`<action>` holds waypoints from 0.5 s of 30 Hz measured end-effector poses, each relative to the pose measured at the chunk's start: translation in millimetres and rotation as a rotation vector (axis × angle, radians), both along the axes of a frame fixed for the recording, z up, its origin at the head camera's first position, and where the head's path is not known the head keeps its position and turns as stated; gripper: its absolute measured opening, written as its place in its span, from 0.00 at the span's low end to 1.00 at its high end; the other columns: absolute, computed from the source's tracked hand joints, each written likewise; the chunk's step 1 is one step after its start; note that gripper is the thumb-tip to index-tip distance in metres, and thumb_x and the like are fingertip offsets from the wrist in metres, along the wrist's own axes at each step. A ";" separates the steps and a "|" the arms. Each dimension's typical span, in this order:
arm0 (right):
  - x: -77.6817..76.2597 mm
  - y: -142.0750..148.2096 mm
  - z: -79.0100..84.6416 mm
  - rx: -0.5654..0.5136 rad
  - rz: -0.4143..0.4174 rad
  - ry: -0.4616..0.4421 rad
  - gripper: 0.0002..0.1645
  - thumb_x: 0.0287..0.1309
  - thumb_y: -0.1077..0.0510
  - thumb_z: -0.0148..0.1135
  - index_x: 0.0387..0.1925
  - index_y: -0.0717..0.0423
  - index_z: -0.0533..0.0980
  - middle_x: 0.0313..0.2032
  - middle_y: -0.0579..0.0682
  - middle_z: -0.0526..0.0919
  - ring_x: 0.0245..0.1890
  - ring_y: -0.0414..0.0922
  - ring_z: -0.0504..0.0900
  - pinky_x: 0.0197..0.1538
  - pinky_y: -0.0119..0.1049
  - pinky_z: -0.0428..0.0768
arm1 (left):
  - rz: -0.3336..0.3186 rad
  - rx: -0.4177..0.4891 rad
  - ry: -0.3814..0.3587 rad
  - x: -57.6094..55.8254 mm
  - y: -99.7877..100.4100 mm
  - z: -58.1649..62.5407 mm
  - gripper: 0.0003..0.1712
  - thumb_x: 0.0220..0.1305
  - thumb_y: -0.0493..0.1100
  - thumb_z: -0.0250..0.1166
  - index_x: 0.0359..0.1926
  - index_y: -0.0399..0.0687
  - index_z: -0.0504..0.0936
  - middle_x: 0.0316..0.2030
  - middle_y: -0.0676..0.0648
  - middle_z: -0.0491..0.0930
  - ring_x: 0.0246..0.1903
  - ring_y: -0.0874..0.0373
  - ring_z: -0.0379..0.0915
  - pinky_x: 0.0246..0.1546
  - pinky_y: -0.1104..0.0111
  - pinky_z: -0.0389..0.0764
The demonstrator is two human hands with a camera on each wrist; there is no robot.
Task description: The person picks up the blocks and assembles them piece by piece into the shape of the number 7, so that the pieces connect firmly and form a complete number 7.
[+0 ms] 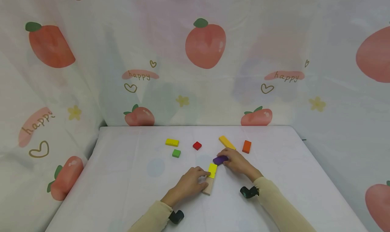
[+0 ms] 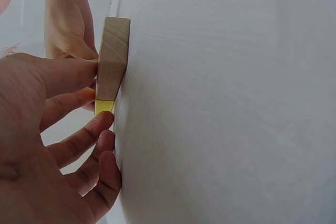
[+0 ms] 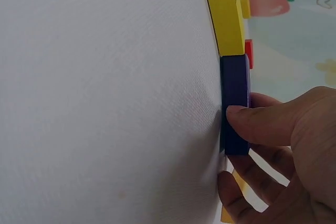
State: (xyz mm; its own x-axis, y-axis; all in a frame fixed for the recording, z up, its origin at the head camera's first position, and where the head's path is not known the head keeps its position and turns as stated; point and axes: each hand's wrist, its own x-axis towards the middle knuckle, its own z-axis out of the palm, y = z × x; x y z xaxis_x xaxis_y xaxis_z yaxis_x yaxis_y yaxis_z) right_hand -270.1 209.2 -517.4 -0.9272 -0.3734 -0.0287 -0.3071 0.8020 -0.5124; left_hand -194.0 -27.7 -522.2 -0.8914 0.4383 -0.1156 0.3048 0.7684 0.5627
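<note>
My right hand [image 1: 239, 162] pinches a purple block [image 1: 220, 160] between thumb and fingers. In the right wrist view the thumb lies on the near face of the purple block [image 3: 236, 80], whose end meets a yellow block [image 3: 227, 17]. The yellow block [image 1: 212, 170] lines up end to end with a plain wooden block [image 1: 208, 186] on the white table. My left hand [image 1: 190, 183] touches this row from its left side, index fingertip at the yellow block and thumb against the wooden block [image 2: 113, 51]. Its other fingers are loosely bent beside the row.
Farther back on the table [image 1: 122, 164] lie a small yellow block [image 1: 172, 142], a green block [image 1: 176, 153], a red block [image 1: 197, 145], a long yellow-orange block [image 1: 226, 142] and an orange block [image 1: 246, 146]. A fruit-patterned cloth [image 1: 213, 90] hangs behind and at the sides.
</note>
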 end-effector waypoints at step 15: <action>0.9 -5.0 2.0 0.014 0.012 0.010 0.22 0.60 0.67 0.63 0.55 0.49 0.79 0.57 0.52 0.79 0.61 0.53 0.76 0.66 0.54 0.72 | -0.003 0.001 0.000 -0.9 -0.3 -1.9 0.23 0.64 0.51 0.66 0.61 0.64 0.79 0.52 0.54 0.78 0.53 0.58 0.72 0.54 0.60 0.79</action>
State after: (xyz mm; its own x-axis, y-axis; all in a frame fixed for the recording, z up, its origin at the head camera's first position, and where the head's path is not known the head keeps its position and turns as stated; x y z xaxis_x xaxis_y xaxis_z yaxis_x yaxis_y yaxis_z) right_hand -269.2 204.2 -515.4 -0.9230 -0.3840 -0.0244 -0.3218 0.8053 -0.4979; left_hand -194.9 -28.0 -524.1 -0.8903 0.4406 -0.1150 0.3070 0.7672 0.5631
